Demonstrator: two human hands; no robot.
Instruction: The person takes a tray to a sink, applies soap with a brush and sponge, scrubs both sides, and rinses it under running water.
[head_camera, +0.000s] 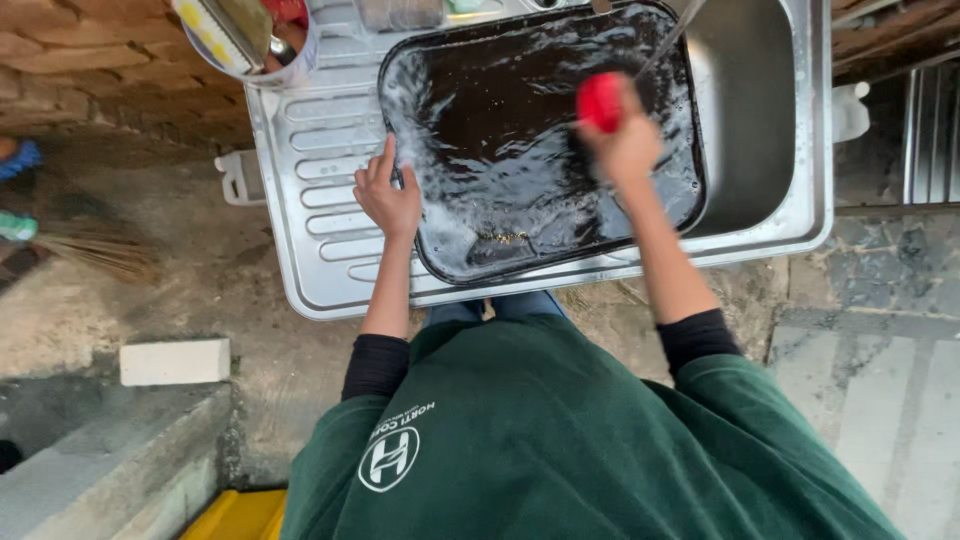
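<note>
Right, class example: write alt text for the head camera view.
A person's right hand scrubs a wet black baking tray with a red scrubber over a steel sink. The left hand steadies the tray's edge.

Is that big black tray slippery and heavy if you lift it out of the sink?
Probably slippery: the black tray is wet all over. It looks stiff and fairly heavy, being wide and holding water. It may tip, since it lies across the sink edge, steadied by the left hand.

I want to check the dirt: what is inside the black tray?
Inside the black tray: water and small yellowish crumbs. The right hand and its red sponge cover part of the bottom.
</note>
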